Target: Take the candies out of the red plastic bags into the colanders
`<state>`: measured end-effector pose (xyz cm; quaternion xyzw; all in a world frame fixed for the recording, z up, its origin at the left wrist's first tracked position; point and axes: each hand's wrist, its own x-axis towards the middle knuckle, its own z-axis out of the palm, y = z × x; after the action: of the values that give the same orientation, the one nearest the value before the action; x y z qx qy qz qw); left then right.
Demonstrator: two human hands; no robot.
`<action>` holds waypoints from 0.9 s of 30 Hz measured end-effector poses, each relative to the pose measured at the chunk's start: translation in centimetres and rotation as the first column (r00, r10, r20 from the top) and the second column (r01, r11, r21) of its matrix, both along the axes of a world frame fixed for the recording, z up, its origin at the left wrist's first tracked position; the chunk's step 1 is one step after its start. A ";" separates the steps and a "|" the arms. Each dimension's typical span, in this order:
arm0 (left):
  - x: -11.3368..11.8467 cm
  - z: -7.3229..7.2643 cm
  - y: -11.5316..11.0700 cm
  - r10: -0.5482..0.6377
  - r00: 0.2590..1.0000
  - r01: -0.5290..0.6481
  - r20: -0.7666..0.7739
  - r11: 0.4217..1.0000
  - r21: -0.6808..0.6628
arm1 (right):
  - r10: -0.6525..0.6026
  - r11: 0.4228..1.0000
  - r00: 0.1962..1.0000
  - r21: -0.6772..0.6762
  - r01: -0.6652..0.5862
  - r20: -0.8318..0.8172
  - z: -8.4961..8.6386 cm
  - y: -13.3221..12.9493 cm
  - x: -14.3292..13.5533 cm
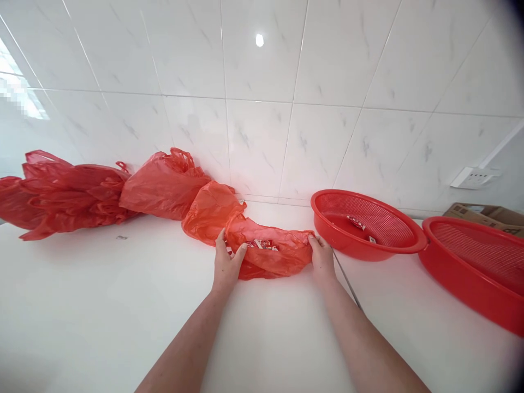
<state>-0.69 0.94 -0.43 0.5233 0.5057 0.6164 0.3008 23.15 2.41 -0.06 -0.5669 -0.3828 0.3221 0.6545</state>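
A thin red plastic bag [282,259] lies on the white table in front of me, its mouth spread wide. Inside it are several small red-and-white wrapped packets [264,244]. My left hand [227,262] grips the bag's left rim, thumb on the near side. The right rim is pinched by my right hand [322,255], close to a red mesh basket [368,251]. A few similar packets [356,222] lie in the bottom of that basket. Another red bag [213,210] touches the held bag at its back left.
More red bags stand along the wall at left, one rounded bag [161,185] and a crumpled pile [77,196]. A second red basket [470,278] sits at right, before a cardboard box [487,215]. A socket [475,177] is on the tiled wall. A dark seam [347,281] crosses the table.
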 end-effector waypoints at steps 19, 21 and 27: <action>-0.2 1.4 -1.1 0.047 0.998 -0.035 -0.044 0.970 0.239 | 0.245 0.928 0.967 0.274 -0.254 0.065 5.1 -3.2 2.1; -0.1 0.9 -1.0 -0.124 0.992 0.124 -0.012 0.978 0.167 | 0.268 0.938 0.962 0.213 -0.274 0.055 3.8 -3.2 2.4; 0.0 0.0 -0.6 -0.484 0.832 0.514 0.273 0.857 -0.048 | 0.450 0.893 0.891 0.015 -0.450 -0.059 3.9 -2.8 0.2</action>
<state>-0.69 0.35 -0.46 0.5360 0.3450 0.5463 0.5434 23.33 -0.35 3.80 -0.4527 -0.4834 0.4817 0.5739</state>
